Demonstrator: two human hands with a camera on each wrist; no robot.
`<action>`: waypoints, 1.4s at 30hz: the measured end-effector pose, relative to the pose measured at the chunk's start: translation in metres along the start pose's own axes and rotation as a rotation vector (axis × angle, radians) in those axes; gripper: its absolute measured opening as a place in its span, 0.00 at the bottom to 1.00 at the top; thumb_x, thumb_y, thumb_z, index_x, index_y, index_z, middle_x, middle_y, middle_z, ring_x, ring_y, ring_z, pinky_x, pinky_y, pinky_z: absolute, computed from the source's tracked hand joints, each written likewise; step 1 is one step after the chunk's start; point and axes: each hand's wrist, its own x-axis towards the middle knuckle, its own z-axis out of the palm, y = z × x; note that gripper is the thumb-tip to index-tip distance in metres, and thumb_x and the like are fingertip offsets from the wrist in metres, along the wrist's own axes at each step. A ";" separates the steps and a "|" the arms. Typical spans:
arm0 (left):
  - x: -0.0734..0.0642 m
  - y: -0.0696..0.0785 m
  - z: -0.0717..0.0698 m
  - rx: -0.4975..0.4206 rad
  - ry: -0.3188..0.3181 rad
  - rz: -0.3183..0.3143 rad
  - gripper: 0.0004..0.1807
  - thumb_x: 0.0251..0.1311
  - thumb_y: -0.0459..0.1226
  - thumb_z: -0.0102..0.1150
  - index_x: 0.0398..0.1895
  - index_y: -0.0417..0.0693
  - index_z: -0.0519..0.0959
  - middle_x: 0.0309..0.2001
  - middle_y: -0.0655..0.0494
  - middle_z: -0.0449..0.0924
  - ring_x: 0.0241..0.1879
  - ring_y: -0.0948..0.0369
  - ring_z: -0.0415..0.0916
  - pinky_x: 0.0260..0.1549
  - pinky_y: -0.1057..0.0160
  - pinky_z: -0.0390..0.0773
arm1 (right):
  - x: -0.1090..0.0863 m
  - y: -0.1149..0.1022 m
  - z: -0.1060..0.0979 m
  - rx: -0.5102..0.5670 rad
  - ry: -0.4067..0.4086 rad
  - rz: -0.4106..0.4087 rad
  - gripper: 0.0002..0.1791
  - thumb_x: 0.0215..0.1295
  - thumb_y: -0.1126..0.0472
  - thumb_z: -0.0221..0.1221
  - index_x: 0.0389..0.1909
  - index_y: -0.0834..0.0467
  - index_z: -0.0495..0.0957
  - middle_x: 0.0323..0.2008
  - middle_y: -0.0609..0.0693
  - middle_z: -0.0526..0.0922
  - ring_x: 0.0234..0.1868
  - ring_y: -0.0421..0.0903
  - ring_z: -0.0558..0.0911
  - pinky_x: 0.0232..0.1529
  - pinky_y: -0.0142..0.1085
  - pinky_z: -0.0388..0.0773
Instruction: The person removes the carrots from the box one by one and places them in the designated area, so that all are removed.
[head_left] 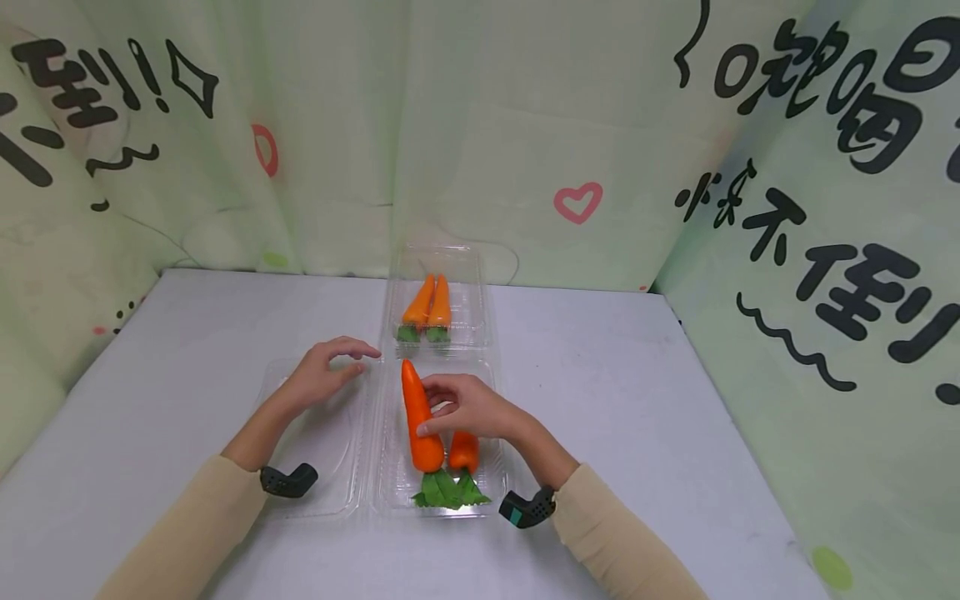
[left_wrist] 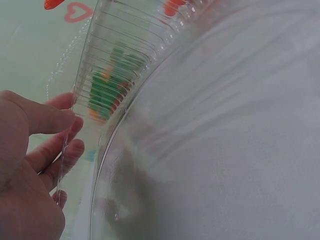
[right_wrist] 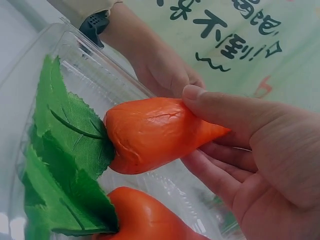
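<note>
In the head view my right hand (head_left: 472, 404) holds an orange carrot (head_left: 417, 412) with its tip pointing away, above a clear plastic box (head_left: 390, 492). Thumb and fingers of the right hand (right_wrist: 280, 145) grip the carrot (right_wrist: 145, 132) toward its narrow end in the right wrist view. A second carrot (head_left: 463, 450) lies in the box, and green leaves (head_left: 442, 490) spread at the near ends. My left hand (head_left: 322, 375) hovers at the box's far left, thumb and index finger apart. In the left wrist view, the fingers (left_wrist: 70, 155) overlap a clear plastic edge.
A clear, shallow plastic piece (head_left: 322, 475) lies left of the box. Behind, another clear container (head_left: 472, 287) bears two carrots (head_left: 429, 304), leafy ends toward me. The white table (head_left: 615, 417) extends to both sides, and a printed pale green curtain (head_left: 480, 125) hangs around it.
</note>
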 end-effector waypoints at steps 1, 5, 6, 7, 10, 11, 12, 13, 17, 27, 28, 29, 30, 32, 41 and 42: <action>0.000 0.000 0.000 0.001 -0.001 -0.001 0.15 0.66 0.32 0.52 0.52 0.50 0.81 0.56 0.49 0.78 0.55 0.48 0.72 0.60 0.39 0.70 | 0.000 0.000 0.000 0.003 0.001 0.000 0.28 0.57 0.58 0.68 0.59 0.58 0.74 0.50 0.51 0.82 0.51 0.45 0.81 0.52 0.34 0.81; 0.000 0.000 0.001 0.005 0.002 -0.003 0.15 0.66 0.31 0.52 0.52 0.50 0.81 0.56 0.49 0.78 0.55 0.48 0.73 0.60 0.39 0.70 | -0.001 0.000 -0.002 0.005 0.006 -0.002 0.26 0.57 0.57 0.68 0.57 0.56 0.76 0.50 0.50 0.82 0.52 0.45 0.81 0.52 0.34 0.81; 0.001 0.000 0.001 0.007 0.005 -0.004 0.15 0.66 0.31 0.52 0.52 0.50 0.81 0.56 0.49 0.78 0.55 0.48 0.73 0.60 0.39 0.70 | -0.002 0.000 -0.002 0.003 0.007 -0.005 0.25 0.57 0.57 0.68 0.56 0.56 0.76 0.49 0.50 0.82 0.52 0.45 0.81 0.51 0.34 0.81; 0.001 0.000 0.001 0.008 0.008 -0.004 0.15 0.66 0.30 0.52 0.52 0.50 0.81 0.56 0.49 0.79 0.55 0.48 0.73 0.60 0.40 0.70 | -0.002 0.000 -0.003 0.004 0.007 -0.009 0.24 0.57 0.57 0.68 0.55 0.56 0.77 0.49 0.50 0.82 0.52 0.45 0.81 0.51 0.34 0.81; 0.001 -0.001 0.001 0.005 0.015 -0.002 0.15 0.66 0.29 0.52 0.52 0.50 0.81 0.55 0.49 0.79 0.56 0.48 0.73 0.60 0.40 0.71 | -0.002 0.001 -0.004 0.006 0.010 -0.017 0.23 0.57 0.58 0.68 0.54 0.57 0.78 0.48 0.50 0.82 0.52 0.45 0.81 0.51 0.34 0.81; 0.002 -0.001 0.001 0.006 0.016 0.001 0.16 0.66 0.29 0.51 0.52 0.50 0.81 0.55 0.49 0.79 0.56 0.48 0.73 0.60 0.41 0.71 | -0.002 0.001 -0.005 0.008 0.013 -0.017 0.23 0.57 0.58 0.68 0.53 0.57 0.78 0.48 0.50 0.82 0.52 0.45 0.81 0.51 0.34 0.81; 0.002 -0.001 0.002 0.005 0.018 0.004 0.16 0.66 0.28 0.52 0.51 0.49 0.82 0.55 0.49 0.79 0.57 0.48 0.73 0.60 0.41 0.71 | -0.002 0.001 -0.005 0.014 0.015 -0.017 0.22 0.57 0.58 0.68 0.53 0.57 0.78 0.48 0.51 0.82 0.52 0.45 0.81 0.51 0.34 0.81; 0.002 -0.001 0.002 0.004 0.020 0.008 0.15 0.66 0.28 0.52 0.51 0.49 0.82 0.54 0.49 0.80 0.57 0.48 0.73 0.60 0.41 0.71 | -0.002 0.001 -0.005 0.022 0.015 -0.015 0.22 0.57 0.59 0.68 0.53 0.57 0.78 0.48 0.51 0.82 0.51 0.45 0.81 0.51 0.34 0.81; 0.003 -0.002 0.002 0.017 0.035 0.016 0.15 0.64 0.27 0.53 0.49 0.49 0.83 0.52 0.50 0.81 0.53 0.49 0.75 0.58 0.43 0.74 | -0.003 0.000 -0.006 0.044 0.014 -0.001 0.22 0.57 0.59 0.68 0.53 0.58 0.76 0.48 0.53 0.82 0.49 0.45 0.83 0.51 0.35 0.82; 0.006 -0.001 0.001 0.034 0.066 0.054 0.15 0.62 0.23 0.53 0.46 0.46 0.84 0.48 0.48 0.83 0.45 0.51 0.77 0.55 0.44 0.76 | -0.003 0.000 -0.007 0.023 0.013 -0.029 0.20 0.61 0.57 0.64 0.54 0.55 0.74 0.48 0.51 0.80 0.48 0.45 0.81 0.51 0.35 0.80; 0.006 -0.001 0.001 0.033 0.068 0.058 0.15 0.62 0.23 0.53 0.46 0.45 0.84 0.48 0.48 0.83 0.45 0.50 0.77 0.55 0.44 0.76 | -0.003 0.001 -0.007 0.022 0.013 -0.036 0.20 0.62 0.57 0.63 0.54 0.55 0.74 0.48 0.51 0.80 0.48 0.45 0.80 0.51 0.35 0.80; 0.006 -0.001 0.001 0.034 0.068 0.061 0.16 0.62 0.23 0.53 0.46 0.45 0.84 0.47 0.47 0.83 0.45 0.50 0.77 0.55 0.44 0.76 | -0.003 0.001 -0.007 0.024 0.015 -0.041 0.20 0.62 0.58 0.62 0.54 0.56 0.74 0.48 0.51 0.81 0.48 0.45 0.80 0.50 0.35 0.79; 0.006 -0.001 0.002 0.033 0.069 0.061 0.16 0.62 0.23 0.53 0.46 0.45 0.84 0.47 0.47 0.83 0.46 0.50 0.77 0.55 0.44 0.76 | -0.002 0.001 -0.007 0.028 0.018 -0.043 0.20 0.63 0.58 0.62 0.55 0.56 0.73 0.48 0.51 0.80 0.48 0.45 0.80 0.50 0.34 0.79; 0.007 -0.001 0.002 0.033 0.071 0.059 0.16 0.62 0.23 0.53 0.46 0.44 0.84 0.48 0.47 0.83 0.47 0.49 0.78 0.56 0.44 0.75 | -0.002 0.002 -0.007 0.034 0.024 -0.044 0.20 0.64 0.58 0.61 0.55 0.55 0.72 0.48 0.51 0.80 0.48 0.45 0.79 0.50 0.34 0.80; 0.008 -0.002 0.003 0.037 0.069 0.044 0.16 0.63 0.24 0.53 0.46 0.45 0.84 0.48 0.48 0.84 0.48 0.49 0.78 0.56 0.44 0.75 | -0.004 0.002 -0.008 0.089 0.058 -0.041 0.22 0.67 0.58 0.59 0.60 0.56 0.70 0.49 0.55 0.80 0.50 0.48 0.79 0.46 0.38 0.83; 0.008 -0.001 0.004 0.039 0.070 0.045 0.15 0.62 0.24 0.53 0.46 0.45 0.84 0.47 0.47 0.84 0.47 0.49 0.78 0.56 0.44 0.75 | -0.004 0.002 -0.008 0.093 0.063 -0.045 0.22 0.67 0.59 0.59 0.60 0.56 0.70 0.49 0.55 0.80 0.50 0.48 0.80 0.46 0.38 0.83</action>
